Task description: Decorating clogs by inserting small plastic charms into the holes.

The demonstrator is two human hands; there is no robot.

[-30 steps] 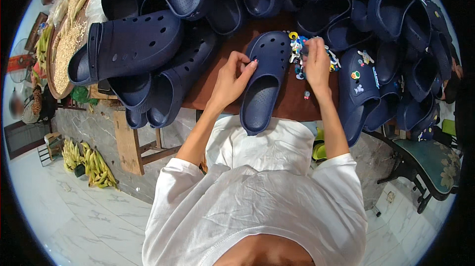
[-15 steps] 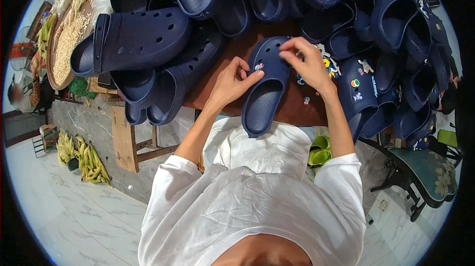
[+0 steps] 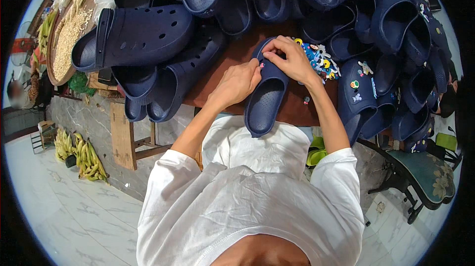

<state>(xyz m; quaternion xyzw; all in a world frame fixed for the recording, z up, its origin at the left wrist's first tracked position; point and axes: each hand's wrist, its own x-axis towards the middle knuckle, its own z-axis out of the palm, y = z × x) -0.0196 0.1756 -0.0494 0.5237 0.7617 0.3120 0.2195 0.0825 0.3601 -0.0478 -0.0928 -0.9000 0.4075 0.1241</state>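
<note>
Navy clog (image 3: 264,101) on brown table (image 3: 212,87), toe away | left hand (image 3: 237,83) curled at its left side, hold hidden | right hand (image 3: 290,61) fingertips bunched on its upper, pinch unclear | pink charm (image 3: 262,65) showing there; loose charms (image 3: 324,63) remain unfitted alongside

Illumination is moderate and diffuse across the centre. The white shirt (image 3: 247,201) and pale floor (image 3: 74,211) register brightest, with soft shading in the shirt's folds. The navy clogs (image 3: 141,38) read dark; several openings fall into deep shadow. The brown counter (image 3: 299,111) shows a subdued tone. Fisheye distortion bends straight edges toward the rim, and black vignetting fills the corners. Blurred patches occur at far left; central detail is sharp.
</note>
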